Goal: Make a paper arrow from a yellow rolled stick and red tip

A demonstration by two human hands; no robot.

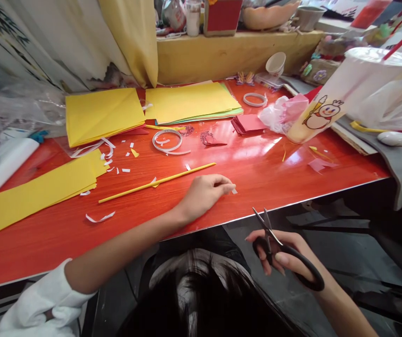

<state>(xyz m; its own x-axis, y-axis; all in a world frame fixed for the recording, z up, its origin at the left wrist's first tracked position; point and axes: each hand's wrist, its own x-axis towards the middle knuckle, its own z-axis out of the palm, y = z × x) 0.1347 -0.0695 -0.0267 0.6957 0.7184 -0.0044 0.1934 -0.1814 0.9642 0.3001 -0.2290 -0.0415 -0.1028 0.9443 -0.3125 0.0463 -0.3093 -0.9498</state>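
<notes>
My left hand (pixel 206 193) is just over the red table near its front edge, pinching a small white piece of tape (pixel 234 191) between thumb and fingertips. My right hand (pixel 294 252) holds black-handled scissors (pixel 270 232) in front of the table edge, with the blades slightly apart and pointing up toward the table. Beyond my left hand lies a thin yellow paper stick (pixel 159 182), with small white bits along it. A roll of white tape (pixel 167 141) rests farther back. White and yellow scraps (pixel 126 170) are scattered left of the stick.
Yellow paper stacks (pixel 104 114) (pixel 192 100) lie at the back, and cut yellow strips (pixel 39 192) at the left. Another tape roll (pixel 255 99), folded red paper (pixel 248 124), pink tissue (pixel 285 112) and a tall drink cup (pixel 348 89) with a straw occupy the right side.
</notes>
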